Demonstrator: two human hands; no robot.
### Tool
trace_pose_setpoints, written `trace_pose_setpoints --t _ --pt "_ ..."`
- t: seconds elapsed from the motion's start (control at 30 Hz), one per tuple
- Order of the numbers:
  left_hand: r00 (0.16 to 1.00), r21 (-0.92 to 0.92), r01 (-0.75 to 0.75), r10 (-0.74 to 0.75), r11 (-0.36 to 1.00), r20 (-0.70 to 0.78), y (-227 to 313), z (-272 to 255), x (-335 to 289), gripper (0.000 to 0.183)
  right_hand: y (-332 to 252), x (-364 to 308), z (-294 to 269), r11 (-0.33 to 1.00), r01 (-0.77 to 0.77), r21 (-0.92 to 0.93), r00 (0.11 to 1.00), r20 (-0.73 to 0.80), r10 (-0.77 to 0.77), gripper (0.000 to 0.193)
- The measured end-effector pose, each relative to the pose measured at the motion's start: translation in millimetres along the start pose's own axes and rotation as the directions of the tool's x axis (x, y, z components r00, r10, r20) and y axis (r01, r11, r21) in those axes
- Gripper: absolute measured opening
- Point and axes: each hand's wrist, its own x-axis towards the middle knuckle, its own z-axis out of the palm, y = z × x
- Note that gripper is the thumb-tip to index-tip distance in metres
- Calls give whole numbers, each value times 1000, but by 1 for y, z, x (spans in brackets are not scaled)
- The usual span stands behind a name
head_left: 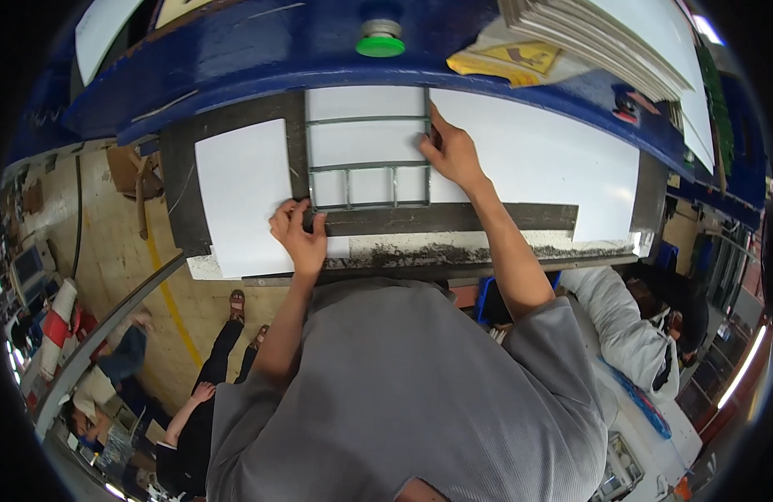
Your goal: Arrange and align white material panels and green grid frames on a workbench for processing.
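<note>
A grey-green rectangular frame with crossbars (370, 165) lies flat over white sheet material on a dark machine bed (353, 221). Its near end is split into three small compartments. At the near left corner, my left hand (299, 238) has its fingers and thumb closed on the frame's edge. My right hand (455, 156) grips the right side rail, thumb on the rail and the other fingers partly hidden. White sheet (537, 159) spreads out to the right of the frame, with a stepped cut along its near edge. Left of the frame lies a separate white piece (244, 184), close to my left hand.
A blue machine beam (278, 50) crosses the far side, with a green-capped knob (380, 40) on it. Stacked boards (604, 42) rest at the upper right. A worn pale strip (453, 251) edges the bed near me. People are on the floor at left.
</note>
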Motion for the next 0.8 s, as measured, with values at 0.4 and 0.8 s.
trace_pose_setpoints --t 0.4,0.8 --pt "999 -94 7 -3 996 41 8 -26 0 32 -3 -28 1 963 -121 242 966 -192 170 39" --pt "902 -277 -312 375 909 214 23 -19 -62 17 -159 -35 -48 924 376 71 883 -330 -334 37"
